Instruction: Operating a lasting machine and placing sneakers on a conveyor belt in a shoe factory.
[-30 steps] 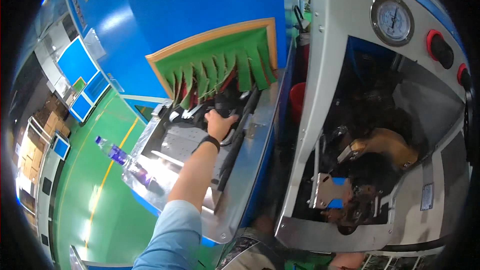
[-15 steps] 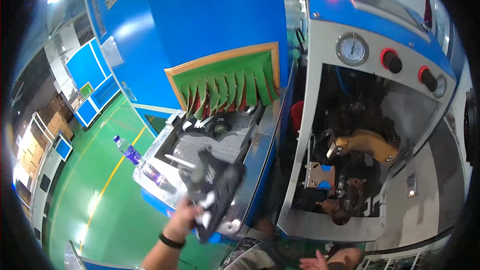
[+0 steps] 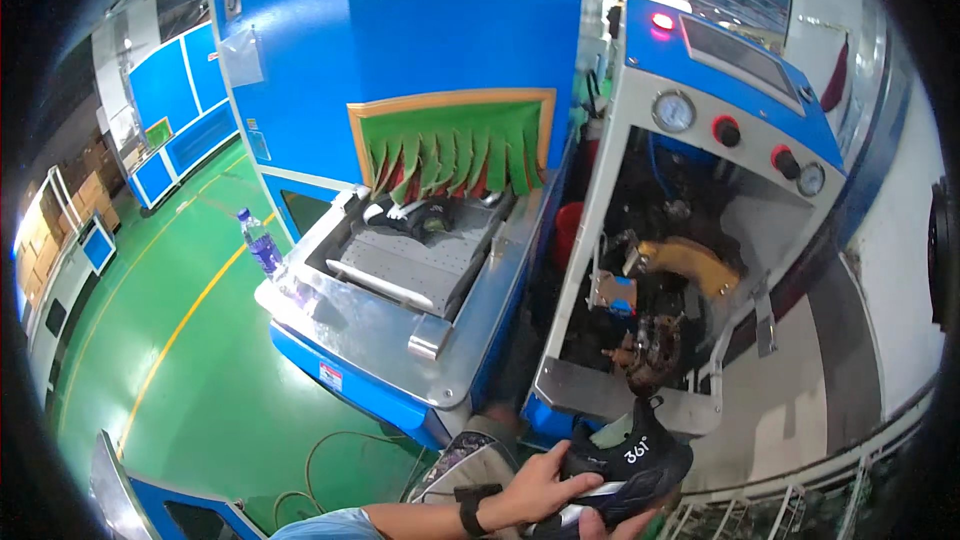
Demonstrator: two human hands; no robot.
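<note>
A black sneaker [image 3: 655,465] with pale lettering and a light inside is held low in front of me, below the open-sided machine. My left hand [image 3: 545,485], with a dark band on its wrist, grips the shoe from the left, thumb along its side. My right hand [image 3: 618,525] closes on the shoe from below; only part of it shows at the lower edge. Another black shoe with white stripes [image 3: 395,215] lies on the grey perforated plate [image 3: 400,265], just in front of the green strip curtain [image 3: 450,145].
A blue machine [image 3: 450,20] stands ahead. To the right is a grey-and-blue machine [image 3: 590,270] with a gauge [image 3: 673,111] and knobs. A water bottle [image 3: 260,242] stands on the metal table's left edge. A metal rack [image 3: 800,490] lies at lower right.
My left hand has carried the sneaker from over the metal table rightward and toward me. My right hand, apart from it before, now holds it too. The head view has shifted.
</note>
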